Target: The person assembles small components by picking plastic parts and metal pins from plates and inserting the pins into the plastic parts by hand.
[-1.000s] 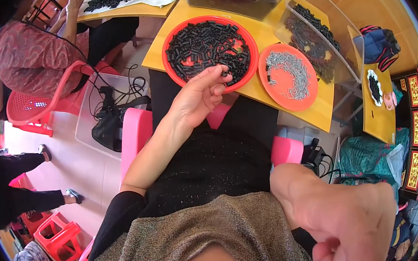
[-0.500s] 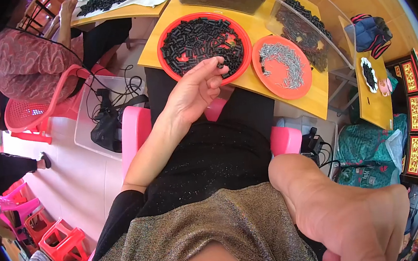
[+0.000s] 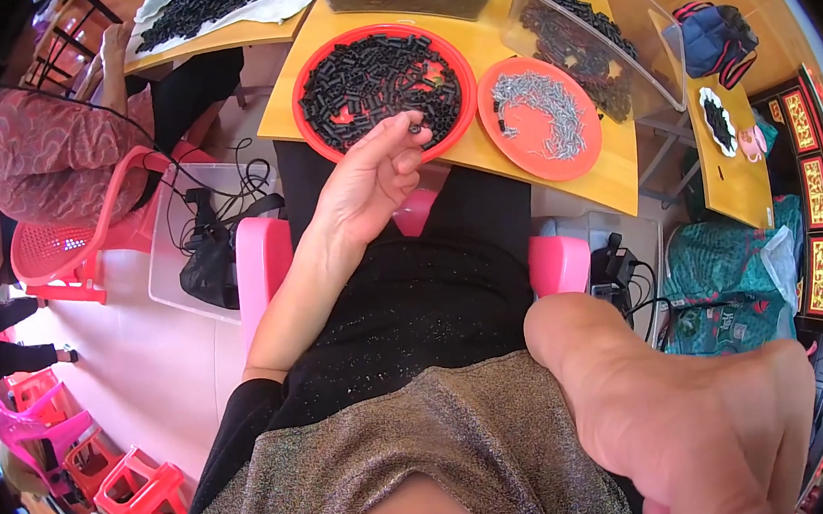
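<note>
My left hand (image 3: 361, 188) is over the near edge of a red round tray (image 3: 466, 73) heaped with short black tubes (image 3: 364, 73). Its thumb and forefinger pinch one small black tube (image 3: 415, 129), seen end-on. To the right of the tray sits an orange plate (image 3: 526, 142) with many thin silvery metal pins (image 3: 556, 109) in a curve, a few dark pieces at its left rim. My right hand (image 3: 690, 418) is raised very close to the camera at lower right, wrist bent; its fingers are mostly hidden, so what they hold cannot be seen.
Clear plastic bins (image 3: 599, 46) of black pieces stand along the table's (image 3: 284, 116) far side. A seated person (image 3: 65, 157) is at left, beside a clear bin of cables (image 3: 168, 246). Red stools (image 3: 142, 496) stand at lower left; green bags (image 3: 725, 276) lie at right.
The whole view has shifted slightly, with the table and trays a little further left. My left hand keeps its pinch on the tube; my right hand stays raised. A person's legs at far left have moved.
</note>
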The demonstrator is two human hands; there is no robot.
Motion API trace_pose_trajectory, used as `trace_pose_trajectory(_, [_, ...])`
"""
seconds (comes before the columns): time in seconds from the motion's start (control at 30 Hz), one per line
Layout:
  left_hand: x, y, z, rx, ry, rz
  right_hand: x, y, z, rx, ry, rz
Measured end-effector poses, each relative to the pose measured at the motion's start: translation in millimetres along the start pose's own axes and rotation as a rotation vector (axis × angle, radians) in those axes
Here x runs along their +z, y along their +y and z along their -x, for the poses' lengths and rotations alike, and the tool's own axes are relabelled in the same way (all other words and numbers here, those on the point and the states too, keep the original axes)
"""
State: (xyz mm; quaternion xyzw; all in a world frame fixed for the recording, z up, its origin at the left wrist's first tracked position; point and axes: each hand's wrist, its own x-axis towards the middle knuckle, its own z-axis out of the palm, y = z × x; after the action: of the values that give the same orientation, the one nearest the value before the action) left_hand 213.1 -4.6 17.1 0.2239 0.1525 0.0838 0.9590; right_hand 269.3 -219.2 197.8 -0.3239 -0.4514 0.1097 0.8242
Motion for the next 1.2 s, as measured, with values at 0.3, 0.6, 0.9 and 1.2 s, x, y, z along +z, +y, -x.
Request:
trace_pose_trajectory(0.3, [-13, -2, -22, -0.042, 0.033, 0.071, -38, 38, -12, -0.036, 0.061, -0.128])
trace_pose_trajectory(0.6, [-29, -8, -48, -0.123, 0.016, 0.134, -155, 95, 6, 0.270, 0.678, 0.502])
trace_pose_trajectory(0.9, [-25, 0, -46, -0.093, 0.045, 0.148, -235, 164, 42, 0.540, 0.375, 1.188])
trace_pose_trajectory(1.2, [-14, -6, -32, -0.091, 0.039, 0.093, -229, 186, 27, 0.584, -0.002, 1.508])
